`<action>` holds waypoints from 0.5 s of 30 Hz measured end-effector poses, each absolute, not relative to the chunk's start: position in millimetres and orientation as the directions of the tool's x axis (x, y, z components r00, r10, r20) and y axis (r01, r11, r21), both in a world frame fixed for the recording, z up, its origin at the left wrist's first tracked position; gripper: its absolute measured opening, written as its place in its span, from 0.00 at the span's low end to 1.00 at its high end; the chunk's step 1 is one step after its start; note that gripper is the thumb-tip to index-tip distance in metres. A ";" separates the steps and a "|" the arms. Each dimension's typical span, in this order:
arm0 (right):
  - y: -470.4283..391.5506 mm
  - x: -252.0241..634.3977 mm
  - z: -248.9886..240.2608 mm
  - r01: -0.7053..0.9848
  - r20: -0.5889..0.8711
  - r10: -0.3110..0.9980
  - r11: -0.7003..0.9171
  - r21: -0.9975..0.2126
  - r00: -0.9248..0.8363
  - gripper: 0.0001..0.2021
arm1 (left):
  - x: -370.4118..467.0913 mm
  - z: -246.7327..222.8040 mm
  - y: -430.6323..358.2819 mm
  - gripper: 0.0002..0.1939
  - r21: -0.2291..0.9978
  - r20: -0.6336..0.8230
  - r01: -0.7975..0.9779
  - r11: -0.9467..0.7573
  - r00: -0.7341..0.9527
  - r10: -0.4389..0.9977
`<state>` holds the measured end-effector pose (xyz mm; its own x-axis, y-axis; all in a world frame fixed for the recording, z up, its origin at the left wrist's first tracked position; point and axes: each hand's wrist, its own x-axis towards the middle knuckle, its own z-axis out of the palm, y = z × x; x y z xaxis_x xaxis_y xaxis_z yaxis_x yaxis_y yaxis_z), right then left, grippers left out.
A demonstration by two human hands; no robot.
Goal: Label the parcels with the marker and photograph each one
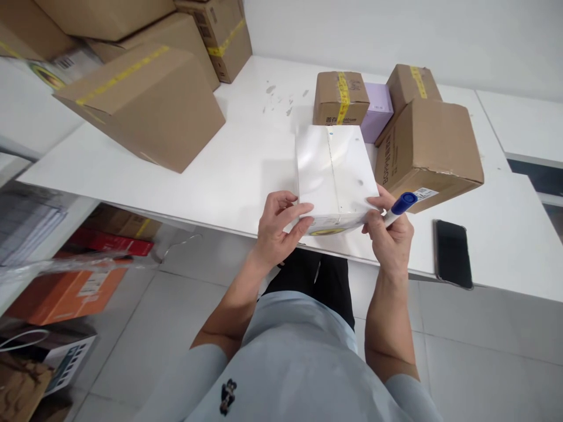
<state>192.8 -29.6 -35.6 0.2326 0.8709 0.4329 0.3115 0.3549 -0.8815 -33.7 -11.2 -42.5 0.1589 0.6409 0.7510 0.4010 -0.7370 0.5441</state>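
A white box [336,170] with a seam along its top sits at the front edge of the white table, a yellow and green print on its near side. My left hand [281,228] grips its near left corner, thumb and fingers pressed on the top and side. At the near right corner, my right hand [389,231] pinches the box between thumb and fingers. A marker [400,208] with a blue cap and white barrel is also tucked in my right hand, cap pointing up and right.
Several brown cartons [149,105] are stacked at the back left. Behind the white box stand a small taped carton [341,99], a purple box [377,111] and a larger carton [444,146]. A black phone [453,253] lies at the table's right front edge. An orange box [70,290] is low at left.
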 end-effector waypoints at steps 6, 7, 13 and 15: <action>-27.7 194.4 -33.6 0.319 0.382 0.886 0.295 -0.901 0.260 0.12 | -25.7 -48.8 -8.2 0.09 0.526 0.769 0.419 -0.740 0.138 0.625; -28.2 194.6 -31.4 0.313 0.383 0.874 0.289 -0.905 0.298 0.13 | -24.2 -49.7 -7.8 0.09 0.532 0.769 0.410 -0.741 0.132 0.625; -38.7 199.0 -4.6 -0.036 0.425 0.723 0.526 -0.850 0.545 0.13 | -19.8 -52.9 -6.1 0.08 0.537 0.771 0.396 -0.745 0.128 0.624; -41.3 197.3 3.0 -0.030 0.481 0.699 0.582 -0.813 0.529 0.22 | -19.7 -53.2 -5.1 0.08 0.535 0.776 0.383 -0.753 0.130 0.617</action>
<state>197.3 -41.3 3.0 0.5286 0.6994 0.4811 -0.0300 0.5817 -0.8129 -19.7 -5.1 -53.2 0.1303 0.6172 0.7759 0.3828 -0.7532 0.5349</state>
